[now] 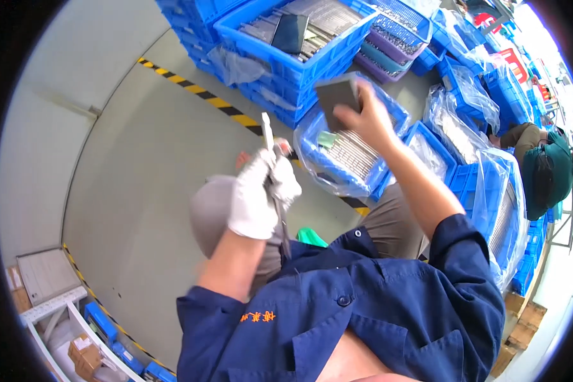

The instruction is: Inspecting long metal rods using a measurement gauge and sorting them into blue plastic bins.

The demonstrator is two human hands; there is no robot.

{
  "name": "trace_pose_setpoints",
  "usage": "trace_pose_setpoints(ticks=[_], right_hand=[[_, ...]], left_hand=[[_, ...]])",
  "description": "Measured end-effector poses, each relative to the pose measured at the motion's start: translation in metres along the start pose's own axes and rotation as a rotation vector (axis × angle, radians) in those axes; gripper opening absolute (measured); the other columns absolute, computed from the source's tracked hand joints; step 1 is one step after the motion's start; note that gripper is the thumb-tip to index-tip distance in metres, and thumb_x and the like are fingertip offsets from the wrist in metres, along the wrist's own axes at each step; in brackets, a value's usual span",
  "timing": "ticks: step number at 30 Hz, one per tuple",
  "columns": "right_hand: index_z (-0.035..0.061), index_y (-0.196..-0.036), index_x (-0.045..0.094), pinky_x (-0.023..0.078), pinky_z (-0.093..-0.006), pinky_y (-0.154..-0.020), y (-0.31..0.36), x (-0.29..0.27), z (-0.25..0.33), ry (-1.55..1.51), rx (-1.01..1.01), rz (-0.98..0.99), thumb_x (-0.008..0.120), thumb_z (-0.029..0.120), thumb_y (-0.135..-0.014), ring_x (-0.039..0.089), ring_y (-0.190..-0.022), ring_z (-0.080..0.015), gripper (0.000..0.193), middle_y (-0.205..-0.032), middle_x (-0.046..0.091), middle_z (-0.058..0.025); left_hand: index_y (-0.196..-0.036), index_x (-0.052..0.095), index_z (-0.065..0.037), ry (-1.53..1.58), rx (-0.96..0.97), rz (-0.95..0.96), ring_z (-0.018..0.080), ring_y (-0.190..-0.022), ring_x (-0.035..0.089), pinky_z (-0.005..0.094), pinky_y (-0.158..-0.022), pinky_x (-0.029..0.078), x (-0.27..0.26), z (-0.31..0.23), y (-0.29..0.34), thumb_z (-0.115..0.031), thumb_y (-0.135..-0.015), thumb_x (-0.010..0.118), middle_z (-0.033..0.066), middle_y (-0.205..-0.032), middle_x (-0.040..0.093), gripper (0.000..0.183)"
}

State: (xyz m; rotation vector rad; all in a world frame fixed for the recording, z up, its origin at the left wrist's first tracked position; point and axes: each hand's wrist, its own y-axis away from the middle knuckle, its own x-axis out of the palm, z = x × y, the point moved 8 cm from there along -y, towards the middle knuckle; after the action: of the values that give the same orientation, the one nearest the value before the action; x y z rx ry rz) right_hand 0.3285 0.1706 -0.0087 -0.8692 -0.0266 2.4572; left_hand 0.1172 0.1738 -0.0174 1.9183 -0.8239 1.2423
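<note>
My left hand [261, 191], in a white glove with some bare fingertips showing, is closed round a long thin metal strip [267, 130]. The strip stands roughly upright, its pale upper end above the fingers and a darker length below them. My right hand [370, 121] is bare and grips a flat dark grey block [336, 100] with a lighter edge. That block is held over a blue crate [312, 149] lined with clear plastic. Rows of metal strips [356, 155] lie in this crate, with a small green piece [326, 139] on them.
Stacked blue crates [261, 70] stand ahead, with a dark phone-like slab [290, 33] on top. Purple baskets [388, 60] hold small metal parts. More plastic-lined crates [484, 184] line the right, near a seated person [544, 175]. Yellow-black tape [197, 91] crosses the floor.
</note>
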Motion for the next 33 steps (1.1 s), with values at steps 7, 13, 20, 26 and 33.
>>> trace_pose_setpoints(ticks=[7, 13, 20, 26, 33], right_hand=[[-0.0023, -0.119, 0.039, 0.051, -0.029, -0.06, -0.193, -0.037, -0.035, 0.27, 0.288, -0.266, 0.071, 0.032, -0.063, 0.058, -0.089, -0.0204, 0.073, -0.098, 0.056, -0.0168], [-0.0016, -0.121, 0.036, 0.049, -0.032, -0.067, -0.228, -0.062, -0.053, 0.534, 0.289, -0.332, 0.065, 0.045, -0.069, 0.059, -0.075, -0.0246, 0.076, -0.096, 0.058, -0.0166], [0.0027, -0.103, 0.056, 0.046, -0.0301, -0.063, -0.077, -0.158, -0.156, 0.415, 0.053, -0.13, 0.059, 0.026, -0.076, 0.058, -0.067, -0.02, 0.036, -0.075, 0.063, -0.0099], [0.0063, -0.09, 0.064, 0.047, -0.0283, -0.063, 0.152, -0.188, -0.388, 0.461, 0.771, -0.065, 0.06, 0.021, -0.071, 0.06, -0.066, -0.0153, 0.025, -0.076, 0.064, -0.0087], [0.0145, -0.082, 0.066, 0.046, -0.0346, -0.075, 0.211, -0.122, -0.427, 0.499, 1.006, 0.128, 0.054, 0.016, -0.067, 0.06, -0.084, -0.026, 0.019, -0.086, 0.063, -0.0116]], left_hand=[[-0.108, 0.047, -0.007, -0.079, -0.413, -0.023, 0.0075, -0.048, 0.03, 0.023, -0.051, 0.028, -0.017, 0.092, 0.01, -0.023, -0.088, 0.045, -0.0029, -0.059, 0.035, 0.026], [-0.109, 0.044, -0.005, -0.197, -0.599, -0.119, 0.0096, -0.052, 0.038, 0.0208, -0.051, 0.032, -0.027, 0.109, 0.007, -0.011, -0.086, 0.044, 0.0013, -0.065, 0.044, 0.024], [-0.112, 0.043, -0.002, -0.293, -0.453, -0.283, 0.0096, -0.049, 0.038, 0.0218, -0.046, 0.034, -0.033, 0.101, -0.011, -0.007, -0.085, 0.044, 0.003, -0.063, 0.045, 0.028], [-0.112, 0.044, -0.003, -0.336, -0.48, -0.305, 0.0076, -0.052, 0.036, 0.0201, -0.045, 0.032, -0.051, 0.129, -0.026, -0.011, -0.086, 0.045, 0.0013, -0.066, 0.042, 0.027], [-0.113, 0.045, -0.004, -0.479, -0.509, -0.325, 0.0077, -0.052, 0.036, 0.0203, -0.046, 0.031, -0.048, 0.148, -0.043, -0.016, -0.088, 0.044, 0.0004, -0.066, 0.043, 0.028]])
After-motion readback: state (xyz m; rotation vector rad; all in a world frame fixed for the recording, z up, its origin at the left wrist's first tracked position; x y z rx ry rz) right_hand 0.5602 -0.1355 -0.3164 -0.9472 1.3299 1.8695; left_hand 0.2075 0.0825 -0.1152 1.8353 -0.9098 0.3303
